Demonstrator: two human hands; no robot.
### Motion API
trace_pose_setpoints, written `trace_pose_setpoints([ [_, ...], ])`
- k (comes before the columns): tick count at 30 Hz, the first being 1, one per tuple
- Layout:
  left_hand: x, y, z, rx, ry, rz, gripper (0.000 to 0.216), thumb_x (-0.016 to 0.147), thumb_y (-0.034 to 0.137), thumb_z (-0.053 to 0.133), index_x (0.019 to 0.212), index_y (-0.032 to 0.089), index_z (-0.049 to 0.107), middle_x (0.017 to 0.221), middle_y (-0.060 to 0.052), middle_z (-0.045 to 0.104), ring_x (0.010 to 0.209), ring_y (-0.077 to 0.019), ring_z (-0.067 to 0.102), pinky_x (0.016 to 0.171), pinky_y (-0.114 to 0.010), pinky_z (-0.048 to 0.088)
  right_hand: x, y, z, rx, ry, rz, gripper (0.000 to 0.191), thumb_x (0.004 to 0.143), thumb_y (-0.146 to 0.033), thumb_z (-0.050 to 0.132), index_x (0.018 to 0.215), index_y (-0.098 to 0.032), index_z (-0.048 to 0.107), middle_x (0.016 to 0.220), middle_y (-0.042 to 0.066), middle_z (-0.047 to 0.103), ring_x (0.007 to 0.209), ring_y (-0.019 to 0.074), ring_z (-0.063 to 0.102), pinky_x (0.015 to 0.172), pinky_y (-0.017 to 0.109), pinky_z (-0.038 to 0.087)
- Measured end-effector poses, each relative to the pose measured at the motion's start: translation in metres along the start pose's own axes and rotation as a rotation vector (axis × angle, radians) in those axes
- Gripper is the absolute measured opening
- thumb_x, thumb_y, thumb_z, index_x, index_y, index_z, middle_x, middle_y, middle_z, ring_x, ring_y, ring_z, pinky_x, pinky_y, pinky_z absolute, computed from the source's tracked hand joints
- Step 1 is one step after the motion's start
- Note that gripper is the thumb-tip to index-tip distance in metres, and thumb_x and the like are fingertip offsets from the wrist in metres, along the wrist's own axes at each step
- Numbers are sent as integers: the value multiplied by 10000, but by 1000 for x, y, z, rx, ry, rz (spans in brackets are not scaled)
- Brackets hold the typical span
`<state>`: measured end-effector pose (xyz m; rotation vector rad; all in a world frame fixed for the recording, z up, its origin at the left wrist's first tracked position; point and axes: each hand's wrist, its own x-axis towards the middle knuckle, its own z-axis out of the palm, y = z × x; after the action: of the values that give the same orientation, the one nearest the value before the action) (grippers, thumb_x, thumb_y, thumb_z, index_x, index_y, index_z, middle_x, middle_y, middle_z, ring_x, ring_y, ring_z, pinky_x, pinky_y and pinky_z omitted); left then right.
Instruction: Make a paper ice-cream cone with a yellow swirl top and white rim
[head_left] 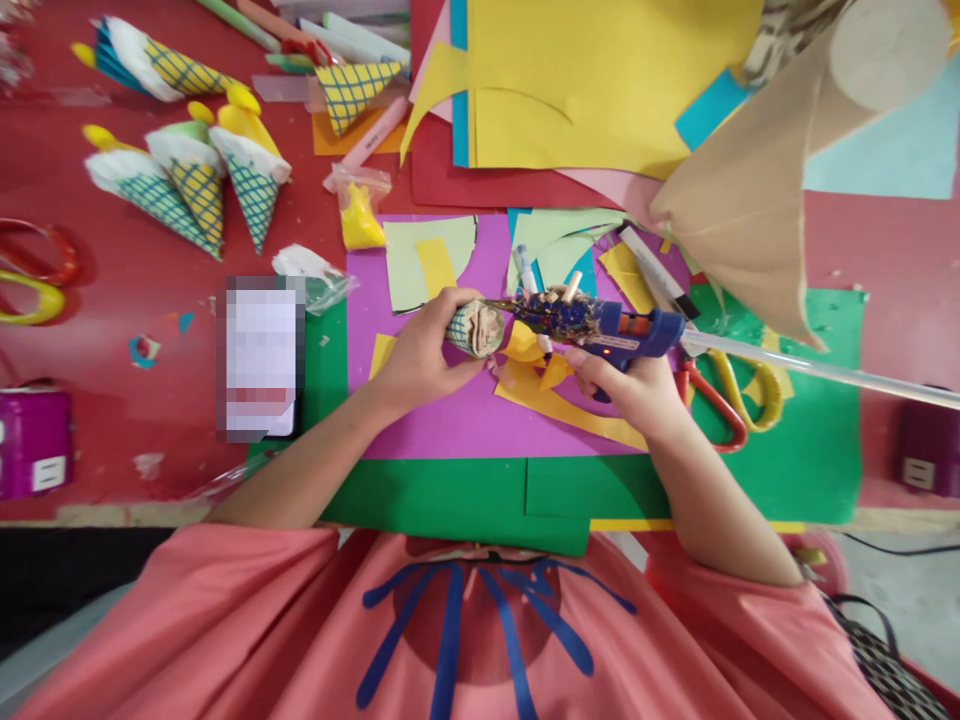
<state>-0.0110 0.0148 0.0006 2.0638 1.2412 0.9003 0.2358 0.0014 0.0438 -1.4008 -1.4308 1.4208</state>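
Glue gun (634, 328) is in your right hand (630, 390), fingers wrapped round the grip, long clear stick (810, 368) poking out the back. Your left hand's (416, 350) got its fingers curled around a small checkered cone (459, 332), open end stuffed with crumpled paper (484, 328), above the purple sheet (420, 430). The nozzle (501, 305) is right by the cone's rim, can't tell if they're touching. Scissors (774, 406) sit just beside your right hand on the tabletop (172, 420).
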Motion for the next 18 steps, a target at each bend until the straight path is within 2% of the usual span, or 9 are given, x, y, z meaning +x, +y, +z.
trace_pose_setpoints([
  [6, 0, -1, -1, 7, 24, 8, 456, 799, 276, 711, 1188, 254, 475, 1079, -37, 650, 966, -204, 657, 843, -336, 544, 1, 2, 0, -6, 12, -9, 234, 804, -415, 718, 820, -189, 659, 666, 11, 616, 632, 151, 583, 563, 274, 480],
  [12, 2, 1, -1, -39, 46, -24, 406, 828, 261, 684, 1169, 247, 465, 1042, -30, 631, 910, -190, 659, 800, -318, 541, -1, -2, 0, 41, 28, 24, 226, 811, -406, 730, 796, -194, 652, 601, -25, 577, 509, 98, 500, 501, 249, 451],
  [15, 1, 2, 0, -73, 13, -84, 361, 845, 320, 678, 1131, 240, 472, 985, -23, 619, 857, -184, 647, 741, -300, 535, -2, -5, -1, 98, 15, 92, 267, 782, -447, 745, 805, -199, 649, 555, -39, 561, 448, 91, 471, 437, 243, 431],
  [18, -1, 2, 1, -147, -38, -135, 393, 855, 371, 676, 1159, 247, 460, 1024, -34, 609, 888, -187, 638, 740, -290, 533, -3, -4, -1, 118, 13, 114, 255, 762, -424, 752, 797, -195, 646, 544, -39, 564, 442, 96, 490, 435, 245, 448],
])
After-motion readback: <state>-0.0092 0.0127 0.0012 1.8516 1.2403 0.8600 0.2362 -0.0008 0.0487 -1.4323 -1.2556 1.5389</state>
